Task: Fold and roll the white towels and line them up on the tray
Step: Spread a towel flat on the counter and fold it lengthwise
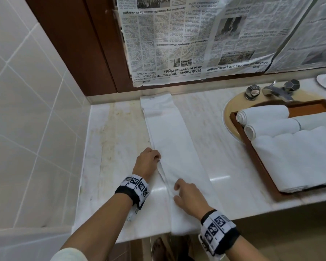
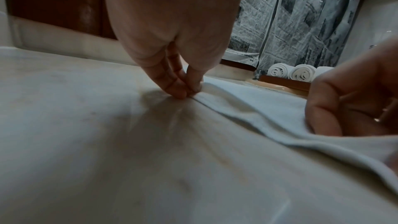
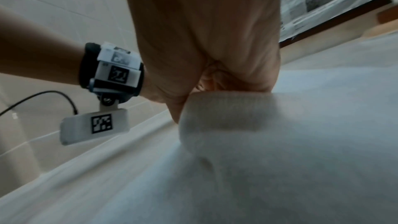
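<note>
A long white towel (image 1: pixel 169 140), folded into a narrow strip, lies on the marble counter from the back wall to the front edge. My left hand (image 1: pixel 157 158) pinches the strip's left edge about halfway along; the left wrist view shows thumb and fingertips (image 2: pixel 189 92) closed on that hem. My right hand (image 1: pixel 177 194) sits nearer the front edge, its fingers (image 3: pixel 206 89) curled round a raised fold of the towel (image 3: pixel 226 113). The brown wooden tray (image 1: pixel 261 166) at the right holds two rolled towels (image 1: pixel 262 113) and a stack of folded ones (image 1: pixel 299 159).
The tray rests partly over a beige sink (image 1: pixel 229 110) with a metal faucet (image 1: pixel 279 91) behind it. Newspaper (image 1: pixel 196 38) covers the wall above the counter. A tiled wall (image 1: pixel 26 110) bounds the counter's left side. Bare marble (image 1: pixel 117 140) lies left of the towel.
</note>
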Motion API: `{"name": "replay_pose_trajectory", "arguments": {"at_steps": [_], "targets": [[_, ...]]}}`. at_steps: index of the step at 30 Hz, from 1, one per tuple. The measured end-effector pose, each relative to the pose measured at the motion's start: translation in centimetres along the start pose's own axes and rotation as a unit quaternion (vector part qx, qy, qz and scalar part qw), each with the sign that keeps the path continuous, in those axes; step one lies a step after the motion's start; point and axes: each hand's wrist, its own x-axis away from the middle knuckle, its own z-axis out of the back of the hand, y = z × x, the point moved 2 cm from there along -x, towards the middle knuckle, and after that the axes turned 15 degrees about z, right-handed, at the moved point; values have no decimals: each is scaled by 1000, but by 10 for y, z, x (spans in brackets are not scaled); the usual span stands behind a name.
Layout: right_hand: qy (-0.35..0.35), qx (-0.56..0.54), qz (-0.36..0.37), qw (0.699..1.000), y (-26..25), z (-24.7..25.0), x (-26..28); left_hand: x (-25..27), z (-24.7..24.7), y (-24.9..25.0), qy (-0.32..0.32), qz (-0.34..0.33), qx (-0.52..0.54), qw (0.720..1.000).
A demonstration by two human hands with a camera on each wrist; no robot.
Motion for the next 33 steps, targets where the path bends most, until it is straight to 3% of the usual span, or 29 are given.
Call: {"name": "replay_pose_trajectory", "arguments": {"at_steps": [5,13,23,29,33], "targets": [[31,17,10,999,22,28,14,0,-14,18,3,-14,7,1000],[74,49,70,994,-4,18,31,8,-13,17,16,-13,6,1000],[-39,136,69,987,-25,-34,19,17,-10,18,21,-10,3,1000],[-38,164,54,984,-25,-38,24,20,-6,12,21,-17,-18,999],[-55,116,73,989,-30,-30,41,24,-3,-2,36,-22,-16,999]]}}
